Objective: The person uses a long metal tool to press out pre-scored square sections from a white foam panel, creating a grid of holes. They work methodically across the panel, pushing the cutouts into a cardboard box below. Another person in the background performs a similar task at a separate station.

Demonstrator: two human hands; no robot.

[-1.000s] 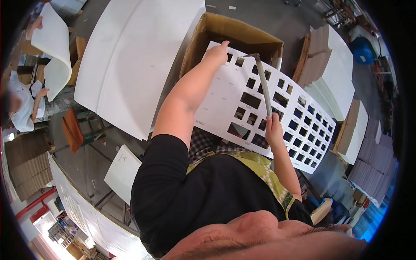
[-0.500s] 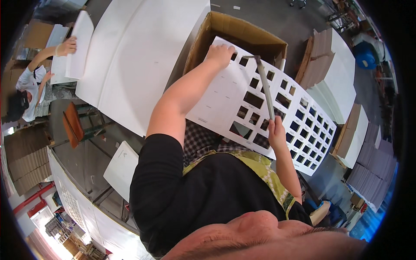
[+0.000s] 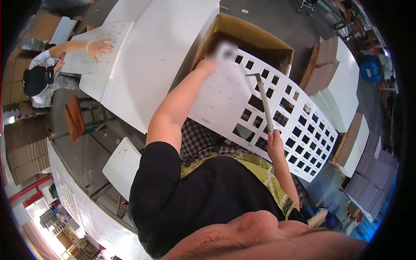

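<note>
A large white board [image 3: 219,102] with rows of cut-out rectangular windows slants across my lap, its far edge at the open cardboard box [image 3: 255,32]. Several marked rectangles toward its left side are still filled. My left hand [image 3: 206,66] is at the board's far left corner; a blurred patch hides its fingers, so its grip does not show. In my closed right hand [image 3: 275,145] is a slim hammer-like tool [image 3: 265,102] with a long grey handle. Its thin bent head is over the board, just left of the cut-out windows.
A broad white sheet-covered table [image 3: 151,60] stands to the left, where a co-worker's hand [image 3: 100,48] lies on another board. Stacked white sheets [image 3: 340,82] stand at right. Closer on the left are a brown wooden stool [image 3: 74,118] and a white panel [image 3: 122,164].
My left hand has shifted left and slightly nearer along the board's corner. The tool's head has lowered a little. The co-worker's board, previously raised, now lies flat under that person's spread hand.
</note>
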